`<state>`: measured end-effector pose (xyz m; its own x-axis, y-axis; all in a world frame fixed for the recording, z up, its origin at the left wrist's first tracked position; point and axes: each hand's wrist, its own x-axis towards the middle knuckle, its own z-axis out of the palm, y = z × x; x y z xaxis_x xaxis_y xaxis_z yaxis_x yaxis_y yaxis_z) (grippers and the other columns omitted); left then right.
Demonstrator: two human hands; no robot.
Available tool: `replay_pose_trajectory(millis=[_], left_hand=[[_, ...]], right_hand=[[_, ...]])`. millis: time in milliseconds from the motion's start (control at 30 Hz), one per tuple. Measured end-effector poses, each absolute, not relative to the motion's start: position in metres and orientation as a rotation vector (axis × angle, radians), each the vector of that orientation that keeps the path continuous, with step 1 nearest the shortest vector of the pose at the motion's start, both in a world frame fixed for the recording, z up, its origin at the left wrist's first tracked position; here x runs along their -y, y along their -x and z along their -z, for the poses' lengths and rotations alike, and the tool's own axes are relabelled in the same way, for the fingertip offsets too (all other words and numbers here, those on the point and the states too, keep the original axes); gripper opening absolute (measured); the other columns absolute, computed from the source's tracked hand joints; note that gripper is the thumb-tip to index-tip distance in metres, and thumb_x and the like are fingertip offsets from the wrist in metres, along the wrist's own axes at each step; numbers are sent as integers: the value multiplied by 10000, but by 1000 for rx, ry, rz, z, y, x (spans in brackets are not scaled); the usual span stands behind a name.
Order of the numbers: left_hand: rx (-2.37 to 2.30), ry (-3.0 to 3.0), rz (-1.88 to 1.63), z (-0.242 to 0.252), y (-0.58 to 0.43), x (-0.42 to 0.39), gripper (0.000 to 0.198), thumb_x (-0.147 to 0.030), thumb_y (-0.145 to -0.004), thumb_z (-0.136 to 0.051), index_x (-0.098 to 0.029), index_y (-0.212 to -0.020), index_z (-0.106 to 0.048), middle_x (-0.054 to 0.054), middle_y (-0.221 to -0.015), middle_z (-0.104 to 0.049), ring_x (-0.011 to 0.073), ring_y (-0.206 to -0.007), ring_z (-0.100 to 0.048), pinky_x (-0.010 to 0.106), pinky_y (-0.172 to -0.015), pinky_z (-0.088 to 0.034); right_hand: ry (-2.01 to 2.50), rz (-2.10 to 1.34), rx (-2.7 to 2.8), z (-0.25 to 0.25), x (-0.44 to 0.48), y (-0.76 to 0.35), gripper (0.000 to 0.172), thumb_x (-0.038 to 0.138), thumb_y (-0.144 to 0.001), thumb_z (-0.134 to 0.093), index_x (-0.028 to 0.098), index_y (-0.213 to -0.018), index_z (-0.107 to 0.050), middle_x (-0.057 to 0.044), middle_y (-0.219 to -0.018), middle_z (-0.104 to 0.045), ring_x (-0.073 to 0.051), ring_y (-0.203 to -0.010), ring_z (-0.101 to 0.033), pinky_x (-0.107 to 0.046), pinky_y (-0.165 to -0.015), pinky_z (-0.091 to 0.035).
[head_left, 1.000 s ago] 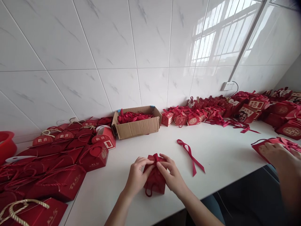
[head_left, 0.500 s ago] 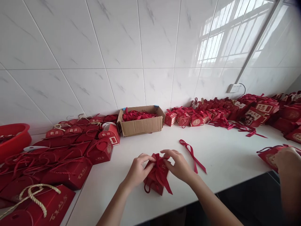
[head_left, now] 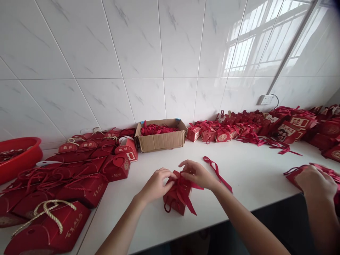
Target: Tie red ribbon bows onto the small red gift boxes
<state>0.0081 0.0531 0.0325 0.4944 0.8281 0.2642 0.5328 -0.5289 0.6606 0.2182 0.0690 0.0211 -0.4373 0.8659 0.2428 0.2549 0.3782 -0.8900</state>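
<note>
Left hand (head_left: pixel 158 182) pinches the red ribbon bow (head_left: pixel 182 190), apparently to steady it. Right hand (head_left: pixel 198 173), partly curled, touches the opposite side; its grip is unclear. Beneath, the red gift box (head_left: pixel 173 196) rests on the white table (head_left: pixel 148 226), centred between both forearms. One loose ribbon (head_left: pixel 217 171) lies near, conveniently within reach.

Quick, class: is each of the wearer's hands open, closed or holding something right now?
Left hand: curled at the ribbon on the box; grip unclear.
Right hand: partly open at the same ribbon; grip unclear.
</note>
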Motion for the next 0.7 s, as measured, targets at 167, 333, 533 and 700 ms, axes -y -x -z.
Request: replay_pose_trajectory(millis=[167,333,533,700], left_hand=[[-1158,-2310,-661,-44,1,-57,153,-207,-786,-566,-255,-813,-709,21,-829,-694,205,-837,-602,327,-787,-470],[-1169,-2276,-575,-45,6,-63,126,-265,-791,-559,-242,-817,-681,13,-856,-666,186,-821,-600,298,-766,-471],[-1145,-2256,-512,-41,11,-68,110,-264,-791,-562,-232,-859,-643,13,-874,-621,180,-831,-572,307,-790,-459],[-1038,-2213,-497,-39,11,-68,108,-268,-773,-596,-232,-874,-613,20,-932,-591,185,-894,-558,317,-840,-455]], right_hand=[[813,-760,2171,-19,-56,-231,367,111,-877,-428,294,-1020,-712,-33,-884,-592,-142,-759,-584,-283,-683,-499],[760,-621,2301,-5,-54,-230,460,33,-834,-418,316,-1023,-726,-45,-894,-516,-150,-777,-563,-278,-664,-506],[764,-493,2357,-1,-54,-227,502,-5,-797,-434,333,-1029,-726,-39,-854,-479,-157,-782,-528,-278,-675,-485],[751,-525,2332,0,-53,-227,465,23,-814,-449,335,-1008,-733,-36,-847,-475,-149,-750,-514,-279,-660,-483]])
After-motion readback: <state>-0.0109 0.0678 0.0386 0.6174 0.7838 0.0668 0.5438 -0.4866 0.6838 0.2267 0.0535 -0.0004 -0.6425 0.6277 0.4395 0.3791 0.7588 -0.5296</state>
